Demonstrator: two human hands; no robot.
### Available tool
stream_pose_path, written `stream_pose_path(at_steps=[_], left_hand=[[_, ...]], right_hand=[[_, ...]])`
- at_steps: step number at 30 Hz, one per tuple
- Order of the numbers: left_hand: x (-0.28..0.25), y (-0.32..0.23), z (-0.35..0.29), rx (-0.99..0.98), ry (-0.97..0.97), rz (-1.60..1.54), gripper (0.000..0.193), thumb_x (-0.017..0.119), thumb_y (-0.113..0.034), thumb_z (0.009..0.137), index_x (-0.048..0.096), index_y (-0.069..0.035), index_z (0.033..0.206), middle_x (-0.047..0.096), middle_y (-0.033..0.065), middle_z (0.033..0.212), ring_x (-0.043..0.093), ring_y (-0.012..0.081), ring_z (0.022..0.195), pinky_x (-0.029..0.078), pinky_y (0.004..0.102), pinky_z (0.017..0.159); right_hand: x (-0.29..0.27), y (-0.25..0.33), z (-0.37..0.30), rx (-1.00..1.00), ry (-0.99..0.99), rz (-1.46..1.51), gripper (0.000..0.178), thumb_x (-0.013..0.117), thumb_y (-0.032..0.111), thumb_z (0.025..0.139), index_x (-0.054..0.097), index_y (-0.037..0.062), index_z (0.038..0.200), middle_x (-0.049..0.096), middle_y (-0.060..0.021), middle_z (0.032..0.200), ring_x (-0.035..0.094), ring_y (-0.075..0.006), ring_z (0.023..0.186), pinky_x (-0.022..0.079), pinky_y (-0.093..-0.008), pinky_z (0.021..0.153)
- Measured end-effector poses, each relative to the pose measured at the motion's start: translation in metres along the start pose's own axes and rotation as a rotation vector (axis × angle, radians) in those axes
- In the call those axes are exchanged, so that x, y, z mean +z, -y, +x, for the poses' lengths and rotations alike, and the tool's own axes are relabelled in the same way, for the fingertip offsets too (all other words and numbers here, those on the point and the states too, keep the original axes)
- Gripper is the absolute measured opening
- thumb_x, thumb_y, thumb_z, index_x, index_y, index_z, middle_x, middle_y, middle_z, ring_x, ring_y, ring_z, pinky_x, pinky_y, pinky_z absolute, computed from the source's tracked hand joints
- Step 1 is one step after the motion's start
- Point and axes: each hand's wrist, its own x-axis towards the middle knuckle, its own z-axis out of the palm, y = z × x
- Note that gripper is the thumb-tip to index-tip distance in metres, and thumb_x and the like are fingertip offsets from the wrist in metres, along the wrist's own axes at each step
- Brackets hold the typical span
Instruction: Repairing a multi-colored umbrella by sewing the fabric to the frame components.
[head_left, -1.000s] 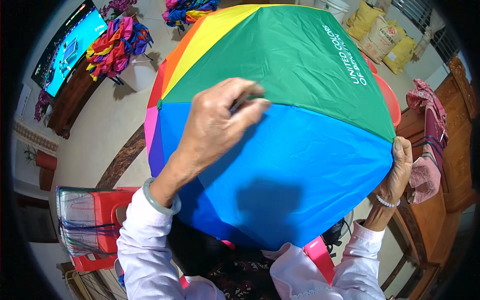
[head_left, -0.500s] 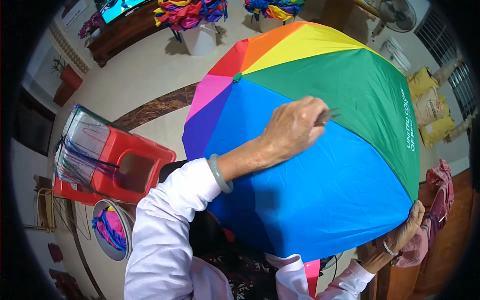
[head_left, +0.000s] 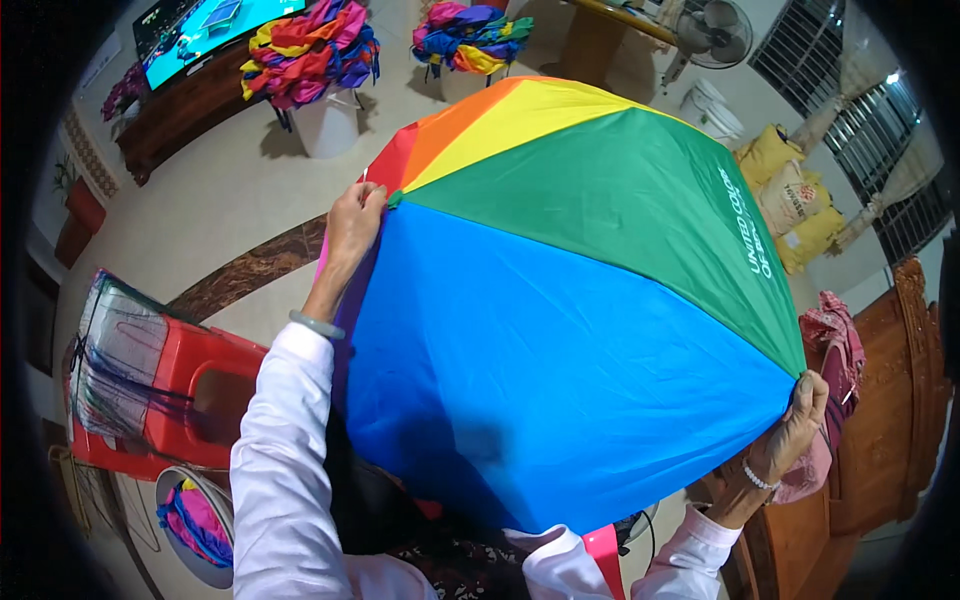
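Observation:
A multicoloured umbrella (head_left: pixel 560 330) is spread open in front of me, its blue panel nearest and green, yellow, orange and red panels beyond. My left hand (head_left: pixel 355 222) is pinched beside the small green cap (head_left: pixel 395 200) at the canopy's top. A thin pale tip shows above its fingers; what they hold is too small to name. At the right rim, where the green and blue panels meet, my right hand (head_left: pixel 795 425) grips the canopy edge. The umbrella's frame and shaft are hidden beneath the cloth.
On my left stands a red plastic stool (head_left: pixel 215 385) with a bundle of umbrella frames (head_left: pixel 125 345) on it. A bucket of coloured cloth (head_left: pixel 197 525) is below. Two heaped white buckets (head_left: pixel 325 130), a fan (head_left: pixel 713 35) and yellow sacks (head_left: pixel 810 235) stand farther off.
My left hand has swung from above the blue panel to the cap at the canopy's top. My right hand keeps its grip on the rim. The whole view has shifted.

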Motion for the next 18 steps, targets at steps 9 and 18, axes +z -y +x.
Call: stream_pose_path(at_steps=[9, 18], left_hand=[[-0.037, 0.067, -0.059, 0.005, -0.105, -0.022, 0.042, 0.053, -0.034, 0.08, 0.056, 0.004, 0.098, 0.061, 0.0214, 0.08, 0.06, 0.0315, 0.079, 0.045, 0.0375, 0.071], [-0.109, 0.163, -0.155, -0.446, 0.036, 0.143, 0.051, 0.043, -0.042, 0.084, 0.057, 0.007, 0.086, 0.06, 0.0202, 0.071, 0.06, 0.0312, 0.069, 0.045, 0.0395, 0.063]], right_hand=[[0.082, 0.066, 0.0, -0.365, 0.229, -0.041, 0.015, 0.052, 0.013, 0.088, 0.056, 0.0003, 0.096, 0.054, -0.0014, 0.085, 0.047, -0.006, 0.075, 0.038, -0.0194, 0.071], [0.26, 0.16, -0.028, -0.73, 0.54, 0.051, 0.015, 0.05, 0.012, 0.084, 0.058, 0.0002, 0.088, 0.055, -0.0024, 0.072, 0.05, -0.0086, 0.069, 0.043, -0.0199, 0.064]])
